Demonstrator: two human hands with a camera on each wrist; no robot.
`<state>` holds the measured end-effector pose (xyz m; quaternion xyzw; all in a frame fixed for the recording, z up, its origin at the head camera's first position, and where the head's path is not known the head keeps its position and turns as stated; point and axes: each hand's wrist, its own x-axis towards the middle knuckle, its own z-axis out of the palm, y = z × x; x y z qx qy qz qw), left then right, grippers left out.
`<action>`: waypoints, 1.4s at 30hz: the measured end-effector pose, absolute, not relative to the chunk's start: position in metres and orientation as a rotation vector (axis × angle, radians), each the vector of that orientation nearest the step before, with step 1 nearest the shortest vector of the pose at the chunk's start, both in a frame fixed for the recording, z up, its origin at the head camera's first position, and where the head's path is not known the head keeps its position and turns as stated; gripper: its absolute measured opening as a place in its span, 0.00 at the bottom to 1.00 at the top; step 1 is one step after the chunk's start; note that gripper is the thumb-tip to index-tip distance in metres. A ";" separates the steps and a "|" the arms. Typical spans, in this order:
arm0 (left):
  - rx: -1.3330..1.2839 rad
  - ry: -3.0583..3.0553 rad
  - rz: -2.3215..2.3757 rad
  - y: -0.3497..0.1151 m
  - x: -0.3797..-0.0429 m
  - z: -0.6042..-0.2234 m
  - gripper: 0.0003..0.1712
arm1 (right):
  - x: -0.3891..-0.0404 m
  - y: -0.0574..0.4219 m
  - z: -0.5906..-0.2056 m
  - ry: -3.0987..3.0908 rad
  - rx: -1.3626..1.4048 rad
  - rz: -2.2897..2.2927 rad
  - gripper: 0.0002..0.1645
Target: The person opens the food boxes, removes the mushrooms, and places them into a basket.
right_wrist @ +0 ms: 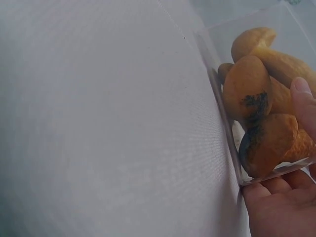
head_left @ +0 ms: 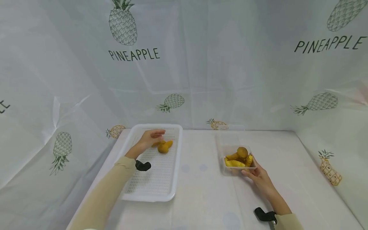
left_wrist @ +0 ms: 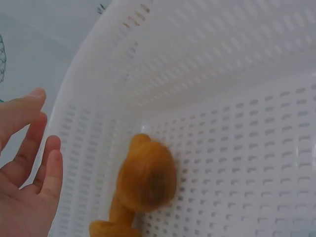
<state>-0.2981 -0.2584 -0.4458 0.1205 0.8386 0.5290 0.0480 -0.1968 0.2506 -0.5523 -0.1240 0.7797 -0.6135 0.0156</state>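
Note:
My left hand [head_left: 147, 140] is over the far part of a white perforated basket [head_left: 152, 182], its fingers loosely bent and holding nothing. Right below and beside them lie a few yellow-brown mushrooms [head_left: 163, 148]; in the left wrist view one mushroom's round cap [left_wrist: 148, 177] is apart from the fingers. My right hand [head_left: 261, 179] grips the right side of a clear plastic box [head_left: 229, 172], thumb on its near wall and fingers around its edge. Several mushrooms [head_left: 242, 152] are heaped in the box, and dark patches mark some caps [right_wrist: 247, 89] in the right wrist view.
The box's clear lid [head_left: 230, 137] stands folded back behind it. Both containers rest on a white-covered table [head_left: 198, 191], the basket left and the box right. A pineapple-print sheet [head_left: 201, 80] hangs behind the table and at its sides. Black straps with cameras [head_left: 143, 165] sit at both wrists.

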 end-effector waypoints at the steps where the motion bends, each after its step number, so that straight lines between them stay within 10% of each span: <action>1: 0.380 2.546 1.626 -0.254 -0.298 -0.443 0.26 | -0.197 0.251 -0.552 2.427 -0.393 -1.905 0.54; 42: 1.043 2.008 1.366 0.027 -0.294 -0.450 0.22 | -0.200 0.256 -0.553 2.402 -0.400 -1.979 0.51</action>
